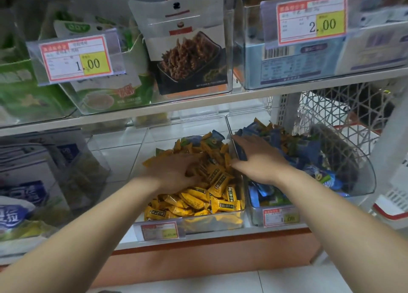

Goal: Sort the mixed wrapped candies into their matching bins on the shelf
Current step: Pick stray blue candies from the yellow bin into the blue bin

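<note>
White shelf board [198, 100] up top carries clear boxes [220, 38] of snack bags, price tags 1.00 [76, 58] and 2.00 [311, 19]. Orange kick panel [209, 257] below, pale tiled floor [220, 281]. White lattice basket [331, 107] at right. Dim light.

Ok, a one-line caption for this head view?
Left hand on the yellow candies, right hand across the bin wall by the blue candies.

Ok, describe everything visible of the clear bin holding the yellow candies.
The clear bin looks like transparent plastic, open-topped, standing on the lower shelf beside the blue candy bin. It is heaped with yellow wrapped candies, a few blue ones at the back. A price tag sits on its front. The left hand rests in the pile.
</note>
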### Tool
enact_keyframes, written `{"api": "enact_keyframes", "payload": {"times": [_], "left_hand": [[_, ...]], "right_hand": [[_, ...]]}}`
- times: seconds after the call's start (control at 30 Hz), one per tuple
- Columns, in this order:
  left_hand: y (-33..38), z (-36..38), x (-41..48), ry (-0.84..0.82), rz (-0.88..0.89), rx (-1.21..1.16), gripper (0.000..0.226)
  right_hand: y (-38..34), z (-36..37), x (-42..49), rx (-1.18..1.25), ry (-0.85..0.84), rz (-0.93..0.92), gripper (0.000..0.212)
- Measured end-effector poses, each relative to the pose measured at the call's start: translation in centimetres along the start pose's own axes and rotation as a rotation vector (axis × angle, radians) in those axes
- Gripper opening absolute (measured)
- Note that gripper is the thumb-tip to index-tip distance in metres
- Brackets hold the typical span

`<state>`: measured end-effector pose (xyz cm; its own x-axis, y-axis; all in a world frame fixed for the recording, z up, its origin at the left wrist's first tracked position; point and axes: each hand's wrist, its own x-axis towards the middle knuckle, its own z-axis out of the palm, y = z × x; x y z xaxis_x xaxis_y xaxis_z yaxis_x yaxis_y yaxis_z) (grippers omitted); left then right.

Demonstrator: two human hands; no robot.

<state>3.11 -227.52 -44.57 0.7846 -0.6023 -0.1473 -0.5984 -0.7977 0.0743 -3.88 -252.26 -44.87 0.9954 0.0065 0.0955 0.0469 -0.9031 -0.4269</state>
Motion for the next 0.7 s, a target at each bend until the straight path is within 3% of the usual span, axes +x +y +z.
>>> {"api": "enact_keyframes", "payload": {"times": [0.13, 0.2, 0.27, 0.37, 0.57, 0.7], "left_hand": [[0.8, -1.9, 0.4, 0.035, -0.072, 0.132, 0.066], [2.3, -1.9, 2.1, 0.154, -0.022, 0.030, 0.044], [3.5, -1.4, 3.8, 0.152, 0.029, -0.151, 0.024], [3.6, -0.2, 5.5, 0.062, 0.042, -0.239, 0.022], [2.4, 0.3, 5.4, 0.204, 0.006, -0.355, 0.005], [2.4, -0.3, 3.7, 0.354, -0.032, -0.448, 0.015]], "right_hand": [[-0.1, 0.1, -0.1, 0.000, 0.017, 0.003, 0.077], [-0.2, 0.0, -0.1, -0.002, 0.018, -0.001, 0.076], [-0.2, 0.0, -0.1, -0.001, 0.016, -0.004, 0.075], [-0.2, -0.1, -0.1, 0.006, 0.018, -0.008, 0.076], [-0.2, -0.1, -0.1, 0.021, 0.014, -0.008, 0.075], [-0.7, -0.6, -0.4, 0.030, 0.064, -0.019, 0.071]]}}
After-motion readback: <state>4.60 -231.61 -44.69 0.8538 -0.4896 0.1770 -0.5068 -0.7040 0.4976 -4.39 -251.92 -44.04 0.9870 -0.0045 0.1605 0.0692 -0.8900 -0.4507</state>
